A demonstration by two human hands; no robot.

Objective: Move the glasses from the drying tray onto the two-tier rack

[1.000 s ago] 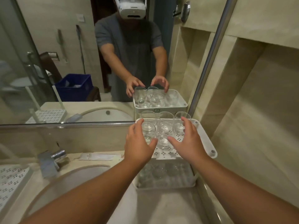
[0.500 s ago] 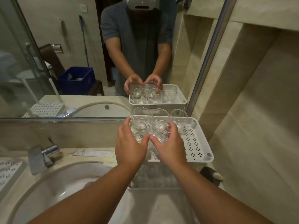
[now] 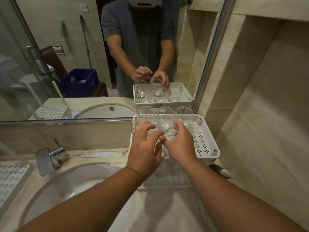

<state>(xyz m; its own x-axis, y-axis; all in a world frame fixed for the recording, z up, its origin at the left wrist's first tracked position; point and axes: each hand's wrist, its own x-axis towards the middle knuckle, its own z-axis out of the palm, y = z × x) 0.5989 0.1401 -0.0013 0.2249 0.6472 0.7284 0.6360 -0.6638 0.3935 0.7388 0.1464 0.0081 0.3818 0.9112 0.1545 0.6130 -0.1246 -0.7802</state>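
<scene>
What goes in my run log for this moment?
stage: placing | right hand: grips glass | left hand: fingers at neighbouring glass | site: rack top tier

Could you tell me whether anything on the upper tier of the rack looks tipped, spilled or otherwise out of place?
Nothing stands out. The glasses in the back row stand upright on the rack's top tier. The right hand holds one glass and the left hand reaches beside it. No spill or damage shows.

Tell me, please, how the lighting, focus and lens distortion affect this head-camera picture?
Head view: dim, warm light; wide-angle bending bows the mirror frame and wall edges; the clear glasses blur into the white rack; the lower tier lies shadowed under both forearms; the edges look soft.
</scene>
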